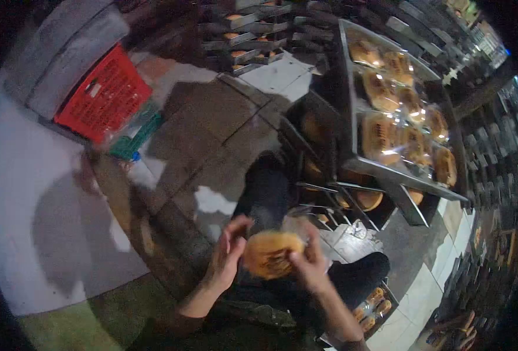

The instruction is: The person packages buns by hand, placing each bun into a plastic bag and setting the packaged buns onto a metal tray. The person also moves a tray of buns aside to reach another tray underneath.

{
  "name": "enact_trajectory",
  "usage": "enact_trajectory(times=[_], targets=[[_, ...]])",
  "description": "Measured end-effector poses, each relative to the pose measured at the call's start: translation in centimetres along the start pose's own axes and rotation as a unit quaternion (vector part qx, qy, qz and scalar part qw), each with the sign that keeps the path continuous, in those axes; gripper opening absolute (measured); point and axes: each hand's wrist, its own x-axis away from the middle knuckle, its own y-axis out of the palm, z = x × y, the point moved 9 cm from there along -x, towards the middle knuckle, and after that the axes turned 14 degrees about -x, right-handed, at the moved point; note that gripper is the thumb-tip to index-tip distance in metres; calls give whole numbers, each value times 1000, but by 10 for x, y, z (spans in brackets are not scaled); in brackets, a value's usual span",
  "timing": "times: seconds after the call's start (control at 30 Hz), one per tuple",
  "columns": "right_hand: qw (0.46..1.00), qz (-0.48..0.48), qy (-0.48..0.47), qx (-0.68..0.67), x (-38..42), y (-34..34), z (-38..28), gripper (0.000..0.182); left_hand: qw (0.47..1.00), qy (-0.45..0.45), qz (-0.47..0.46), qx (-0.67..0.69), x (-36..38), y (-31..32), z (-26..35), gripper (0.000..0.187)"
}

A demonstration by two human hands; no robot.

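Bun (269, 255) (golden) sits between both hands' grip.

This looks like a small bakery's work area — a metal tray (352, 126) holds rows of round golden buns wrapped in clear film, and a rack of loaded pans (247, 38) stands at the far end of the tiled floor (212, 123). A red plastic crate (104, 96) sits by the wall, and more wrapped buns lie in a low tray (371, 305) — stock kept in bulk.
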Motion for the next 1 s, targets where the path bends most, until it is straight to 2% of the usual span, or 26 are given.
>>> enact_trajectory(times=[0.03,0.07,0.1,0.13,0.17,0.2,0.23,0.3,0.33,0.37,0.43,0.5,0.53,0.57,0.6,0.63,0.7,0.73,0.77,0.83,0.87,0.9,0.93,1.0], targets=[[998,13,5,69,6,9,20,54,988,19,49,-148,9,-25,4,33],[996,46,13,79,21,11,46,44,951,30,96,-291,18,-43,4,26],[992,79,21,93,30,12,60,34,952,23,106,-287,23,-52,-9,26],[993,74,26,94,27,13,66,34,911,81,163,-370,24,-61,-7,23],[978,96,-45,177,25,12,53,22,856,140,214,-449,24,-63,2,20],[952,121,-111,259,30,13,40,21,774,215,213,-556,24,-51,12,21],[951,126,-106,261,26,16,31,21,777,210,208,-556,20,-44,20,21],[963,75,-25,258,3,29,16,27,861,186,157,-446,14,-28,34,22],[956,42,-84,278,3,37,-8,22,874,191,199,-401,21,-32,40,21],[949,30,-150,276,12,41,-31,17,872,198,198,-402,27,-28,51,21],[955,15,-247,161,32,53,-70,7,869,300,133,-370,51,-8,79,19],[915,37,-281,288,42,44,-52,8,860,299,135,-391,35,-12,55,15],[907,49,-260,329,35,39,-37,8,851,240,123,-452,19,-20,34,14],[969,103,-71,215,31,15,6,7,833,182,112,-510,7,-25,19,13],[958,105,-108,244,39,11,5,7,819,253,110,-504,18,-11,34,14],[946,109,-137,272,47,8,2,7,818,254,108,-505,27,-6,44,14],[928,57,-219,297,68,35,-49,7,798,337,31,-499,62,25,76,13],[875,2,-356,328,81,58,-78,6,777,439,-30,-450,81,50,106,11],[874,7,-360,327,75,62,-95,6,774,441,-35,-452,76,57,119,11],[826,-8,-408,390,51,80,-133,6,686,549,21,-478,79,74,151,10],[842,66,-373,385,15,66,-136,7,802,426,97,-408,41,51,158,8],[853,138,-334,377,-14,48,-123,8,887,285,171,-322,10,20,142,7],[855,137,-330,375,-16,38,-105,8,887,281,174,-324,5,7,125,7],[908,128,-254,309,-37,11,-62,12,884,240,226,-332,-14,-36,92,12]])
